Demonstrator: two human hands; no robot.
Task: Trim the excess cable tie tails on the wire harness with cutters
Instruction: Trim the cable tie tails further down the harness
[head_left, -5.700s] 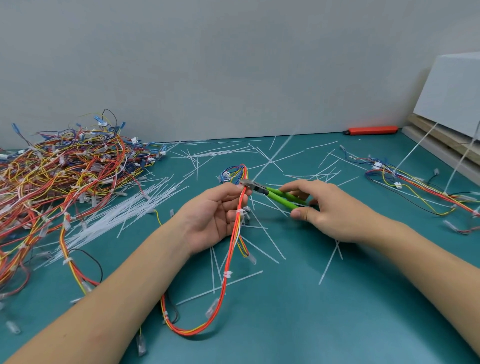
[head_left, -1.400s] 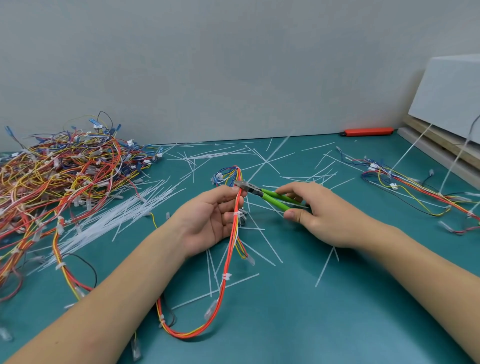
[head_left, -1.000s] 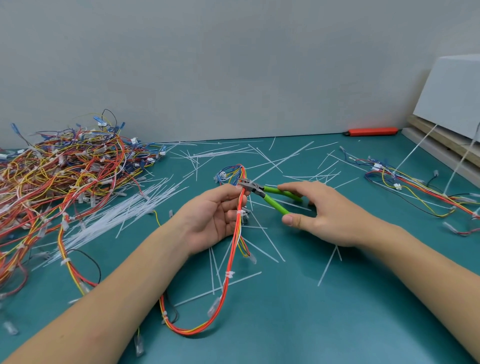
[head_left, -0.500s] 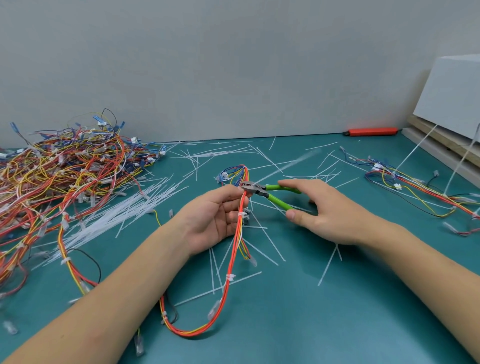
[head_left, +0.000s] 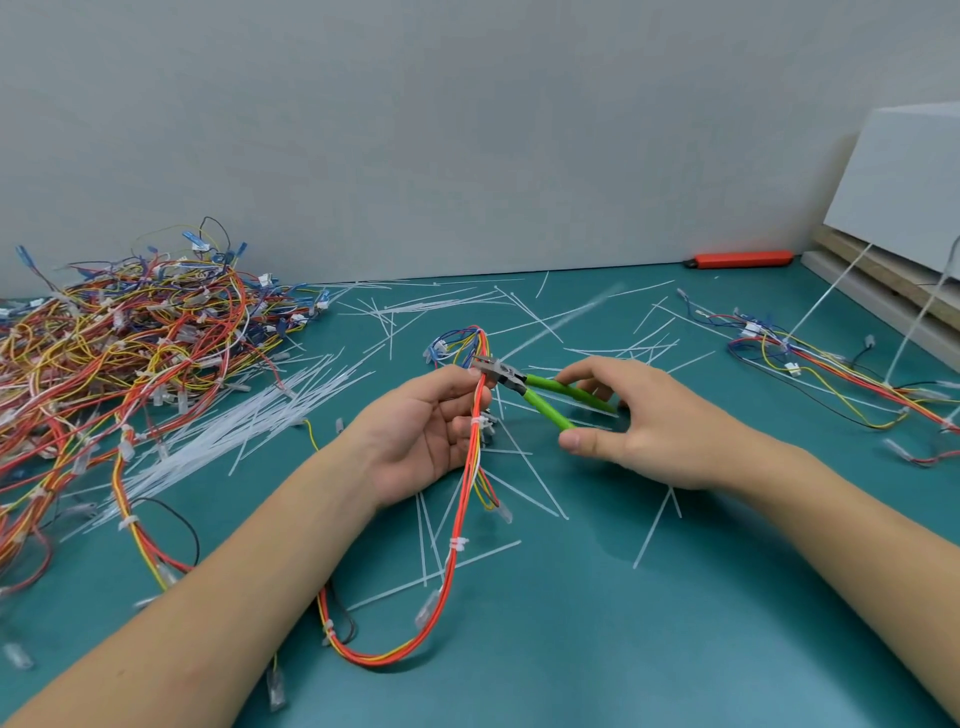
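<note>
My left hand (head_left: 422, 429) grips a red, orange and yellow wire harness (head_left: 457, 545) that loops down toward me over the teal table (head_left: 597, 649). White cable ties (head_left: 457, 544) band the harness at intervals. My right hand (head_left: 639, 423) holds green-handled cutters (head_left: 540, 396), handles spread apart between thumb and fingers. The metal jaws sit against the harness just above my left fingers. A blurred white tie tail (head_left: 563, 319) stretches up and right from the jaws.
A big tangle of wire harnesses (head_left: 114, 343) fills the left side, with a bundle of white cable ties (head_left: 223, 431) beside it. Cut tails litter the table. More harnesses (head_left: 831, 369) lie at right, near a white box on wooden boards (head_left: 904, 197). An orange tool (head_left: 740, 259) lies by the wall.
The cutter handles have spread wider in my right hand, and the jaws have stayed at the harness top. The long tie tail there now looks blurred. My left hand has barely moved.
</note>
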